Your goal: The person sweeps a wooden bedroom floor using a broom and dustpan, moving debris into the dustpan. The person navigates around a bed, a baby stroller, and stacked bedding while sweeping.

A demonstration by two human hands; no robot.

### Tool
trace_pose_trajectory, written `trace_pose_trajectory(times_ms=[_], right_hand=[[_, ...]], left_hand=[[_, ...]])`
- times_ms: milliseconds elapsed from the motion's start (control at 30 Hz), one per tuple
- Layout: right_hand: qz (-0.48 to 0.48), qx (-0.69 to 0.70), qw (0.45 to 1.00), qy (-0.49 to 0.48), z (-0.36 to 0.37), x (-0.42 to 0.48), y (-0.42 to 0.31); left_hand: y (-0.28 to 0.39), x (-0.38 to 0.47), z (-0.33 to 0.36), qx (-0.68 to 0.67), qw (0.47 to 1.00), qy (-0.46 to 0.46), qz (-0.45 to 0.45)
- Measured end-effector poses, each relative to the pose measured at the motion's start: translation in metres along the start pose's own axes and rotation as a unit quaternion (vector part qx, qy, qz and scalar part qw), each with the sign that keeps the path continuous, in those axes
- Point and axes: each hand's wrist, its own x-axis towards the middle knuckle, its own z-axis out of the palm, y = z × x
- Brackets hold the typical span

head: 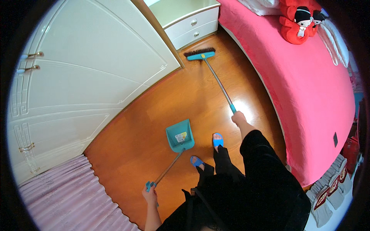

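My right hand grips the teal upper part of a push broom's metal handle. The broom's teal head, with dark bristles, is stretched out ahead on the wooden floor, near the foot of a white drawer unit. Lower left, my left hand is closed around the top of a long-handled dustpan's pole. A teal dustpan hangs or rests at the end of that pole, left of my feet; whether it touches the floor I cannot tell. A label with writing sits inside the pan.
A white wardrobe lines the left side, with a pale pink curtain below it. The drawer unit stands at the far end. On the right is a bed with a pink cover, bearing red plush dolls. Blue slippers are on my feet.
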Motion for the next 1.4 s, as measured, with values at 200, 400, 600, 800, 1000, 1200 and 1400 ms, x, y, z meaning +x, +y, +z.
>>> trace_pose_trajectory(times_ms=[200, 400, 600, 800, 1000, 1200, 1400], right_hand=[[-0.025, -0.041, 0.999, -0.004, 0.073, -0.084, 0.169], [0.098, -0.088, 0.981, -0.141, 0.066, -0.243, 0.265], [0.056, -0.144, 0.986, -0.059, 0.08, -0.261, 0.33], [-0.011, 0.006, 1.0, -0.019, 0.059, -0.251, 0.223], [-0.12, 0.142, 0.982, -0.037, 0.083, -0.154, 0.065], [-0.222, -0.126, 0.966, -0.028, 0.099, -0.161, 0.016], [-0.116, -0.123, 0.986, -0.01, 0.097, -0.191, 0.199]], left_hand=[[-0.012, 0.015, -0.013, -0.012, 0.999, -0.046, 0.012], [0.012, 0.006, -0.001, 0.006, 0.984, -0.169, -0.061], [0.016, 0.002, -0.001, 0.001, 0.98, -0.194, -0.046], [0.027, -0.004, -0.044, -0.055, 0.984, -0.158, -0.061], [0.031, -0.023, -0.074, -0.089, 0.984, -0.141, -0.065], [0.027, -0.03, -0.094, -0.077, 0.987, -0.131, -0.051], [0.017, -0.018, -0.094, -0.093, 0.99, -0.096, -0.045]])
